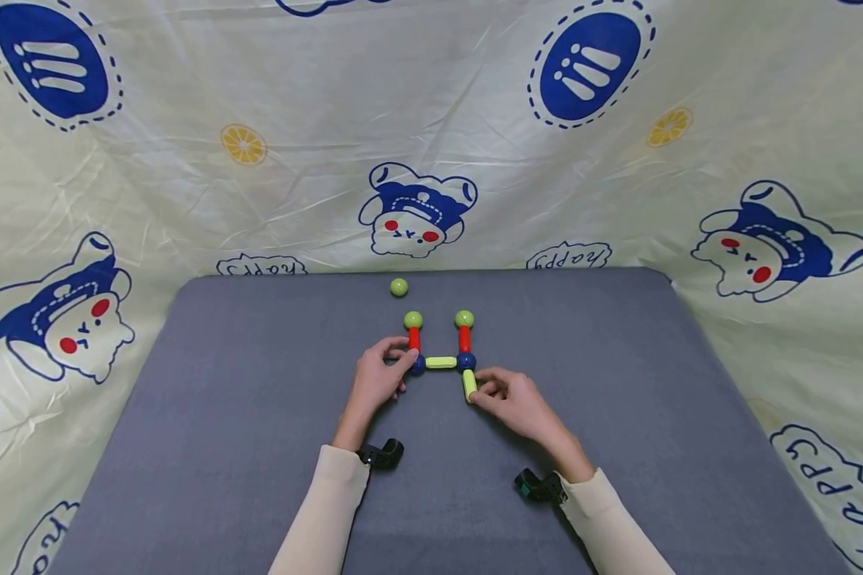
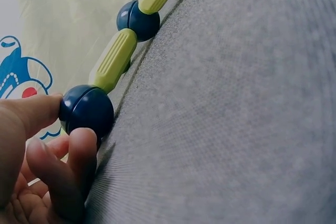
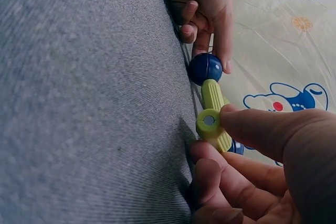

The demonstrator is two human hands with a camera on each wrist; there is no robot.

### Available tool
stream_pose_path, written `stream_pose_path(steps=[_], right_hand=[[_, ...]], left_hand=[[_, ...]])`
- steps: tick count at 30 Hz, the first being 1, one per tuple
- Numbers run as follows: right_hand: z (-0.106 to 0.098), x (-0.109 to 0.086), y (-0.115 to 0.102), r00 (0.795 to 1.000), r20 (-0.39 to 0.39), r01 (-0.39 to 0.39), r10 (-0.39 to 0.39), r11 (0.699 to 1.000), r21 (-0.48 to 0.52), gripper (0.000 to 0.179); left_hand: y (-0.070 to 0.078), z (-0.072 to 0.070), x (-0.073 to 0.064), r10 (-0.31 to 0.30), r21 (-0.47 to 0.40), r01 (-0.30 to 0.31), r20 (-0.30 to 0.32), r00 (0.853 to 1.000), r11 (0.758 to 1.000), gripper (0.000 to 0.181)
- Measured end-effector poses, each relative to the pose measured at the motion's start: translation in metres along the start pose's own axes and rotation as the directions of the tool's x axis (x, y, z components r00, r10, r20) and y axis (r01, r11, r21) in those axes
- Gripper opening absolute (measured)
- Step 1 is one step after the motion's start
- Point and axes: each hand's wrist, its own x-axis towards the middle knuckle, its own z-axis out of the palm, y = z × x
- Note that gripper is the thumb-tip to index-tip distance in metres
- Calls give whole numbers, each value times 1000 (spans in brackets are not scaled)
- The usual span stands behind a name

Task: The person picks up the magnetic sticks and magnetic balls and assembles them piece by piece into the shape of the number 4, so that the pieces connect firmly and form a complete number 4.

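A magnetic ball-and-rod piece lies on the table: two blue balls joined by a yellow-green rod (image 1: 442, 362), with a red rod (image 1: 464, 339) running back from each to a light green ball (image 1: 463, 319). My left hand (image 1: 378, 375) pinches the left blue ball (image 2: 86, 109) between thumb and fingers. With thumb and fingers my right hand (image 1: 518, 402) pinches a second yellow-green rod (image 1: 470, 386), whose far end meets the right blue ball (image 1: 466, 362). That rod's near end shows a round metal tip (image 3: 209, 120) in the right wrist view; nothing is attached to it.
Behind the piece, near the table's back edge, lies a loose light green ball (image 1: 399, 287). A grey cloth covers the table (image 1: 259, 415). A pale printed curtain (image 1: 316, 184) hangs close behind and at both sides.
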Motion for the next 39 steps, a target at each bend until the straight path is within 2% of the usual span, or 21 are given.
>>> stream_pose_path(steps=[19,26,30,34,39], right_hand=[[2,10,-7,1000,-8,6,-6,999,-45,40],[-9,12,-11,999,25,35,-33,997,-74,39],[-20,21,-23,997,40,69,-64,987,-146,42],[-28,36,-37,988,94,138,-120,964,-228,47],[-34,59,-52,974,142,208,-175,940,-269,49]], left_hand=[[1,-6,2,12,-13,-12,-14,1000,1000,40],[1,-4,2,16,-5,-16,-1,1000,1000,42],[1,-3,1,13,-5,-13,2,1000,1000,42],[2,-3,1,8,-13,-8,2,1000,1000,41],[3,-3,0,12,-18,-11,10,1000,1000,40]])
